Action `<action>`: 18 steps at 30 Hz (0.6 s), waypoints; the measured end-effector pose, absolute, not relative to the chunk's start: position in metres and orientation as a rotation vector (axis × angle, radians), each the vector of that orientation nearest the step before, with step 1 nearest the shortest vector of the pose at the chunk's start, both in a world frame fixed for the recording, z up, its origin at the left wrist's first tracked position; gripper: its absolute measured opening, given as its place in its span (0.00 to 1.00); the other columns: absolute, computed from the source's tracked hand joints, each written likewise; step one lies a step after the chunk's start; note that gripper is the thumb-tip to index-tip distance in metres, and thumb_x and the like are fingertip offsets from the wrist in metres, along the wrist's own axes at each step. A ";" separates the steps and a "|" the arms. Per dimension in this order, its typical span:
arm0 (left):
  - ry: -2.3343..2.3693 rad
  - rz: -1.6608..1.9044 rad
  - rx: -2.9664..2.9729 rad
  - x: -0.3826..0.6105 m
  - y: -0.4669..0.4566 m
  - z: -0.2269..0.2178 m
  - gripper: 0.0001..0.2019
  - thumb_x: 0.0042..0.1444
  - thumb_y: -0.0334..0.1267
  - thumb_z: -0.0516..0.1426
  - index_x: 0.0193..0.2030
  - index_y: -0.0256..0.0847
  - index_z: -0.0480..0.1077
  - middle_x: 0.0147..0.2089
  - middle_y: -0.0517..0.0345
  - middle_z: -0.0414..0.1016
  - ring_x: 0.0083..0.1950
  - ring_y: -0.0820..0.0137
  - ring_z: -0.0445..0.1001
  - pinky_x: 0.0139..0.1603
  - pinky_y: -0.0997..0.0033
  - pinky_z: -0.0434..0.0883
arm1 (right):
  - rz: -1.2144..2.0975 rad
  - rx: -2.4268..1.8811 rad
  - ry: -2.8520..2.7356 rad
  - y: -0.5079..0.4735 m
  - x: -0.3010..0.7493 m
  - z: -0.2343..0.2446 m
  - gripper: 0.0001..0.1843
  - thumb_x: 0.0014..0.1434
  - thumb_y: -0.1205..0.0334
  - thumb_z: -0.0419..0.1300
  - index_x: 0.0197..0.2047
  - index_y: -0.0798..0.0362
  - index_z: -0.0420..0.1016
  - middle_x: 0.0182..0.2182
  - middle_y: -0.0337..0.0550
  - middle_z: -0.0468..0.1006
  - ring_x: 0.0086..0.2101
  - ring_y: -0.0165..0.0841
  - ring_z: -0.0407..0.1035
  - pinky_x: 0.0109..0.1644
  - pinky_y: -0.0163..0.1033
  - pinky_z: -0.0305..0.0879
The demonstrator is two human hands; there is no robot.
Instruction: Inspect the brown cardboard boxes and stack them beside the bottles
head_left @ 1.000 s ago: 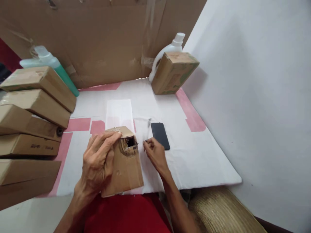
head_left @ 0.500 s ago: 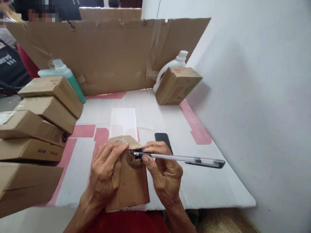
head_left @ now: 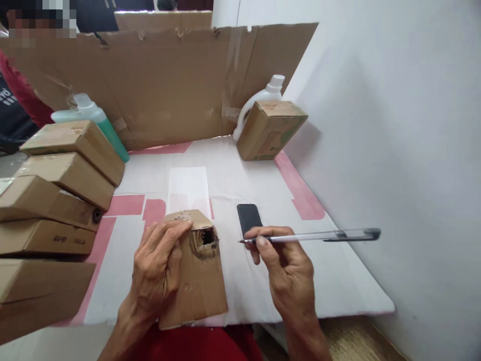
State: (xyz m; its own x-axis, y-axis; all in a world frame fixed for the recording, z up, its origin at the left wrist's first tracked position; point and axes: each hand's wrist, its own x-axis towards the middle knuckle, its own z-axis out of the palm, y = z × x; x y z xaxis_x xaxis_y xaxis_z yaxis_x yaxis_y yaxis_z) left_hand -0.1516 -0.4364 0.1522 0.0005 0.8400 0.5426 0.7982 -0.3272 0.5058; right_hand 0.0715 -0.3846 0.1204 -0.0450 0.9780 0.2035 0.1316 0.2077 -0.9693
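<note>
My left hand grips the left side of a small cardboard box, its fingertips on the top flap. A ragged, dark-edged hole shows in the box's upper right part. Inside the hole it is too dark to make out anything. My right hand pinches a clear ballpoint pen near its tip. The pen lies almost level, its point to the left and apart from the box. Partly behind my right fingers is a black phone, flat on the table.
Several cardboard boxes line the left side, beside a green bottle. A tall cardboard panel stands at the back. Another box leans by a white jug near the right wall. A person's red sleeve shows behind.
My right hand has drawn the pen away from the hole to the right, so the hole is uncovered. My left hand still holds the box. The view has shifted slightly.
</note>
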 end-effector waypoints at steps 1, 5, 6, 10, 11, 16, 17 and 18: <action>1.793 1.254 2.184 -0.152 -0.436 0.152 0.18 0.68 0.24 0.49 0.60 0.41 0.71 0.51 0.54 0.78 0.53 0.67 0.75 0.56 0.66 0.71 | 0.979 -1.229 -1.477 -0.381 0.076 0.113 0.07 0.71 0.55 0.58 0.42 0.48 0.71 0.35 0.39 0.78 0.31 0.32 0.72 0.34 0.37 0.67; 1.817 1.249 2.188 -0.153 -0.433 0.152 0.18 0.68 0.24 0.50 0.58 0.41 0.72 0.51 0.54 0.78 0.52 0.67 0.75 0.55 0.66 0.71 | 0.826 -1.609 -1.943 -0.371 0.074 0.066 0.09 0.69 0.61 0.59 0.35 0.49 0.67 0.30 0.40 0.77 0.31 0.36 0.73 0.36 0.38 0.64; 1.824 1.245 2.188 -0.153 -0.433 0.153 0.17 0.68 0.24 0.50 0.58 0.41 0.72 0.51 0.54 0.78 0.52 0.67 0.75 0.56 0.66 0.71 | 0.785 -1.708 -2.061 -0.372 0.070 0.053 0.08 0.68 0.64 0.59 0.35 0.50 0.68 0.32 0.43 0.79 0.34 0.38 0.74 0.37 0.39 0.64; 1.840 1.238 2.201 -0.154 -0.433 0.153 0.17 0.68 0.25 0.51 0.58 0.41 0.72 0.51 0.54 0.78 0.52 0.67 0.76 0.57 0.66 0.71 | 0.738 -2.009 -2.291 -0.381 0.055 0.023 0.04 0.69 0.69 0.56 0.43 0.53 0.72 0.43 0.52 0.82 0.44 0.41 0.78 0.42 0.38 0.64; 1.841 1.233 2.207 -0.155 -0.433 0.153 0.17 0.68 0.25 0.51 0.58 0.41 0.72 0.51 0.54 0.78 0.52 0.67 0.75 0.58 0.66 0.71 | 0.736 -2.029 -2.297 -0.382 0.055 0.022 0.04 0.70 0.68 0.56 0.44 0.54 0.73 0.44 0.53 0.82 0.45 0.41 0.77 0.43 0.39 0.65; 1.852 1.220 2.214 -0.156 -0.432 0.151 0.17 0.68 0.26 0.51 0.59 0.43 0.72 0.52 0.54 0.77 0.52 0.66 0.76 0.58 0.65 0.71 | 0.459 -2.037 -2.139 -0.370 0.082 0.029 0.08 0.72 0.60 0.57 0.48 0.55 0.73 0.47 0.56 0.78 0.48 0.46 0.73 0.51 0.44 0.67; 1.854 1.222 2.217 -0.156 -0.432 0.150 0.17 0.68 0.26 0.51 0.59 0.43 0.72 0.52 0.54 0.77 0.52 0.66 0.76 0.58 0.64 0.71 | 0.373 -2.078 -2.082 -0.363 0.089 0.031 0.11 0.71 0.59 0.58 0.51 0.57 0.72 0.50 0.59 0.76 0.51 0.48 0.72 0.52 0.46 0.67; 1.852 1.224 2.223 -0.156 -0.432 0.150 0.17 0.68 0.26 0.51 0.59 0.44 0.72 0.52 0.54 0.77 0.52 0.65 0.76 0.57 0.64 0.71 | 0.320 -2.134 -2.032 -0.356 0.095 0.032 0.14 0.70 0.57 0.59 0.53 0.58 0.71 0.52 0.61 0.74 0.53 0.51 0.70 0.53 0.48 0.66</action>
